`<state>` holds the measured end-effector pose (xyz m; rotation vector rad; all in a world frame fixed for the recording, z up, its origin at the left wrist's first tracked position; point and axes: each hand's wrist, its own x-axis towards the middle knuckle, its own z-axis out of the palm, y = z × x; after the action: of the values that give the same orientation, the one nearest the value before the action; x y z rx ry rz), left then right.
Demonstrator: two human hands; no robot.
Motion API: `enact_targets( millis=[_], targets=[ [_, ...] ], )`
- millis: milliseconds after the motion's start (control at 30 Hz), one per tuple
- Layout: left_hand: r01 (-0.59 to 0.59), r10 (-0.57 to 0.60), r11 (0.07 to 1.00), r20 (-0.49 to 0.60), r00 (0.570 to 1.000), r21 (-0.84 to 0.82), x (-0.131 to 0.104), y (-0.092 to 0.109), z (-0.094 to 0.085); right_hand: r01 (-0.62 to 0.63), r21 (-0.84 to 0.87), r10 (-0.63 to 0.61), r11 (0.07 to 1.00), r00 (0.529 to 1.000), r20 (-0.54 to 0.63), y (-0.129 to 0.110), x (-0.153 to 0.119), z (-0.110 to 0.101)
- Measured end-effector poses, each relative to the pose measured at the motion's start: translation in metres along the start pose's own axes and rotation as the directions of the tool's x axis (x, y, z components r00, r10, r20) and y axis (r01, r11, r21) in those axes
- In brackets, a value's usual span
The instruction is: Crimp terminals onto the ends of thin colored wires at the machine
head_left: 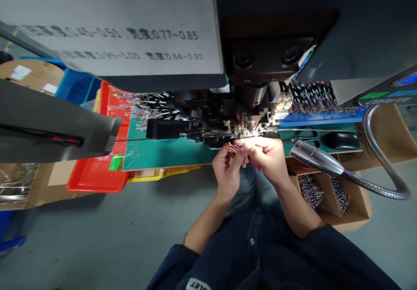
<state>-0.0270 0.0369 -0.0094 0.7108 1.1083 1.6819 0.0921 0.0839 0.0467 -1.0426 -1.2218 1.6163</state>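
Note:
Close in front of a lit crimping machine [250,120], my two hands are together at the bench edge. Thin coloured wires [241,151] run between them, some with bare copper-coloured ends. My left hand [227,170] is closed around the lower part of these wires. Thumb and forefinger of my right hand [269,157] pinch a wire right at the machine's bright working point. The exact wire tip is hidden by my fingers and the glare.
A gooseneck lamp [317,157] reaches in from the right, near scissors [308,138] and a black mouse-shaped object [342,140]. Wire bundles lie on the green bench top [169,153] at left and in a cardboard box [355,218] below right. A red tray [97,177] sits left.

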Motion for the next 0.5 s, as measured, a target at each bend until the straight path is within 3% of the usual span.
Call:
enact_targets(
  millis=[133, 267, 500],
  targets=[
    [0.038, -0.038, 0.999, 0.014, 0.999, 0.015, -0.001, -0.002, -0.004, 0.001, -0.061, -0.002, 0.998, 1.0, -0.007, -0.003, -0.002, 0.0],
    [0.011, -0.012, 0.999, 0.004, 1.0, 0.043, -0.003, -0.001, -0.003, -0.025, 0.037, 0.028, 0.999, 0.997, -0.072, 0.005, -0.001, 0.002],
    [-0.061, 0.061, 0.998, -0.014, 0.998, 0.009, -0.002, 0.004, 0.002, -0.048, 0.165, 0.058, 0.985, 0.997, -0.06, 0.012, 0.004, 0.002]
  ],
)
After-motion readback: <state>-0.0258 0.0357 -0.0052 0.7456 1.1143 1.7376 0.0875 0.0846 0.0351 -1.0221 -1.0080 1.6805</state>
